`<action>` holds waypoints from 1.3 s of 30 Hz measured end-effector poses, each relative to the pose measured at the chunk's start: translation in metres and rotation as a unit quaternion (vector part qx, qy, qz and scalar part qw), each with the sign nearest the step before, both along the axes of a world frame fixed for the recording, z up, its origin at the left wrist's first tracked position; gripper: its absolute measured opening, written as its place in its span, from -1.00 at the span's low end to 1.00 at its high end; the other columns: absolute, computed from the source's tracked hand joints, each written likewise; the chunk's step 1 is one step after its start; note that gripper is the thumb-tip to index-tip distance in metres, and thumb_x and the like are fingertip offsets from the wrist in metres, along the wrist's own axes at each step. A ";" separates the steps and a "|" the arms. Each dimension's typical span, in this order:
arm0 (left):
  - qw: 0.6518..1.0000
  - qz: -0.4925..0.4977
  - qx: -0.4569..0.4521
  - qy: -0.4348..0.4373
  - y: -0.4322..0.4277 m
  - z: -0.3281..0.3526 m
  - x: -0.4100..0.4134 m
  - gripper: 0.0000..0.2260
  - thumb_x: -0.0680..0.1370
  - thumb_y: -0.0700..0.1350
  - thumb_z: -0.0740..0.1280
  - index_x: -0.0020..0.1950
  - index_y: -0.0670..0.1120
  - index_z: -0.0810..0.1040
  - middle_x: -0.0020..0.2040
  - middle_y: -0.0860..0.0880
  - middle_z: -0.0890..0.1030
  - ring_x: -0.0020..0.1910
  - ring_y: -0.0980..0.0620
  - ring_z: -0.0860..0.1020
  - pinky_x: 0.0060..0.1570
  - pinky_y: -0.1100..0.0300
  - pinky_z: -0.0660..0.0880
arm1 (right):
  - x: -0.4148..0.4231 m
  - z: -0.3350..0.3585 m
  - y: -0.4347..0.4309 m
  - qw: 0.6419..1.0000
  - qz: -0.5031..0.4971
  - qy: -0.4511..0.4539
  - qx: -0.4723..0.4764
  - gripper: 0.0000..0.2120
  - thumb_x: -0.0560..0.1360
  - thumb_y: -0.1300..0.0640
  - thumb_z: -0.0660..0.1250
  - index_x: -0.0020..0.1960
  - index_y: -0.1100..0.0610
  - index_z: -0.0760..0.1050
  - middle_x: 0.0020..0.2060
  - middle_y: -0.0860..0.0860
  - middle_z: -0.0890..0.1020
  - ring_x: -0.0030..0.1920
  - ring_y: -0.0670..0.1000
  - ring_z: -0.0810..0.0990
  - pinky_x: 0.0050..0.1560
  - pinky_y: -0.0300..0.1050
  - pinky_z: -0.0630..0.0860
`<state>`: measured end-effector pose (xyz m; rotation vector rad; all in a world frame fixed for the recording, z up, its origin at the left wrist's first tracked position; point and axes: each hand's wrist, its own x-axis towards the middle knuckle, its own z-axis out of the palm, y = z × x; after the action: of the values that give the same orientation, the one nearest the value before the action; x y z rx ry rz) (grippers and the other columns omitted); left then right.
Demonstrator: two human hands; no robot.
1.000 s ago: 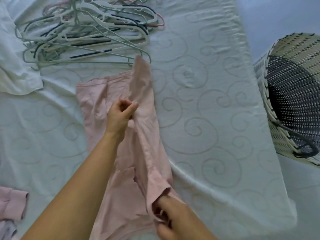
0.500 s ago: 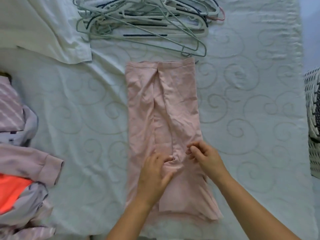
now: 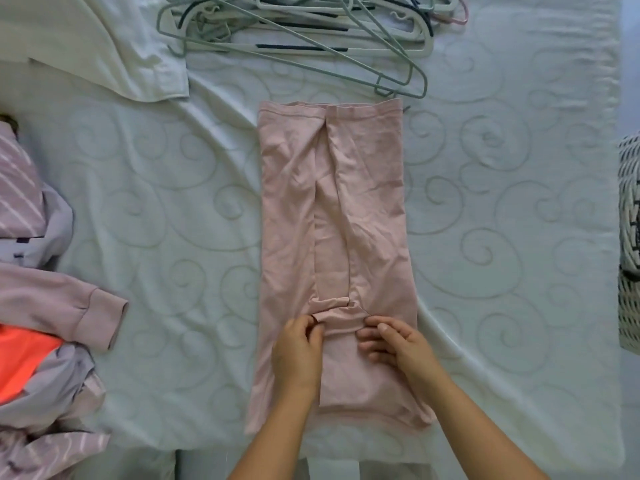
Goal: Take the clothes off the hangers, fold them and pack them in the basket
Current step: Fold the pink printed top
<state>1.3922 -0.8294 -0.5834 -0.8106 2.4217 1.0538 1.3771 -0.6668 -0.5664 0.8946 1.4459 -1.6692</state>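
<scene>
A pink garment (image 3: 332, 244) lies folded lengthwise on the bed (image 3: 502, 237). The left hand (image 3: 298, 355) and right hand (image 3: 394, 344) each pinch a small fold at its near middle. The basket (image 3: 628, 244) shows at the right edge, contents unseen. Hangers (image 3: 311, 32) lie at the far side.

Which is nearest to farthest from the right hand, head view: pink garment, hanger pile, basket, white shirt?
From the right hand:
1. pink garment, under the fingers.
2. basket, at the right edge.
3. hanger pile, top centre.
4. white shirt, top left.
</scene>
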 end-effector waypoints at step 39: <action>0.987 0.151 0.049 0.012 -0.059 -0.007 -0.146 -0.59 0.51 -0.03 0.36 0.18 -0.29 0.37 0.14 -0.25 0.53 0.13 -0.19 0.51 0.07 0.03 0.41 | -0.143 -0.024 0.003 0.941 0.044 0.122 0.313 -0.62 0.49 0.05 0.34 0.21 0.24 0.39 0.00 0.04 0.49 0.00 0.01 0.45 -0.02 -0.15 0.35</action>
<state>1.2466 -0.8885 -0.5908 -1.1624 2.2920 1.2875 1.2336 -0.6642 -0.5908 0.9497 2.2224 -1.2916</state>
